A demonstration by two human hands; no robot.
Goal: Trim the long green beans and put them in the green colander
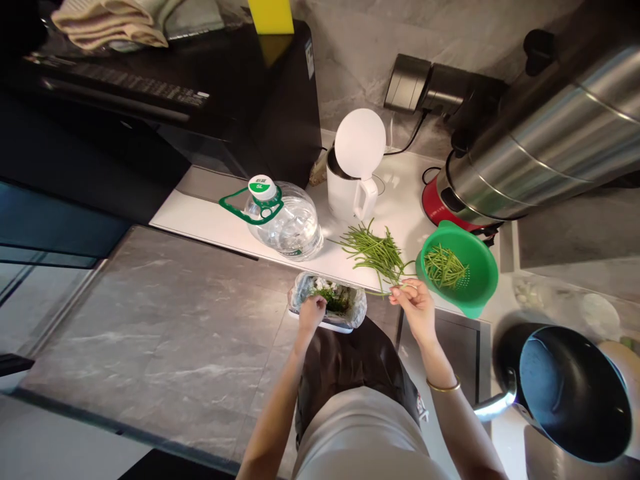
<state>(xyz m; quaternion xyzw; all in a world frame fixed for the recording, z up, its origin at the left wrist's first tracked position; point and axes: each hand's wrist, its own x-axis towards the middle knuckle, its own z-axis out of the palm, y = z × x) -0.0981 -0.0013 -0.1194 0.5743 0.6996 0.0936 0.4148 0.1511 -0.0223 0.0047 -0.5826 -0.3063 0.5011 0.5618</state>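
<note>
My right hand (pixel 419 308) pinches a thin green vegetable stem between thumb and fingers, at the counter's front edge. Just beyond it lies a loose pile of long green stems (pixel 376 250) on the white counter. To its right, a green colander (pixel 483 267) holds short cut green pieces (pixel 444 268). My left hand (pixel 312 312) is over the near left side of a small lined bin (pixel 357 310), fingers closed; whether anything is in them is hidden. Inside the bin are green scraps (pixel 336 298) and some white bits.
A clear water bottle (pixel 293 223) with a green handle and a white kettle (pixel 343 190) with its lid up stand behind. At the right are a red-based steel appliance (pixel 530 153) and a dark pan (pixel 590 400). A black appliance (pixel 280 107) is at the back left.
</note>
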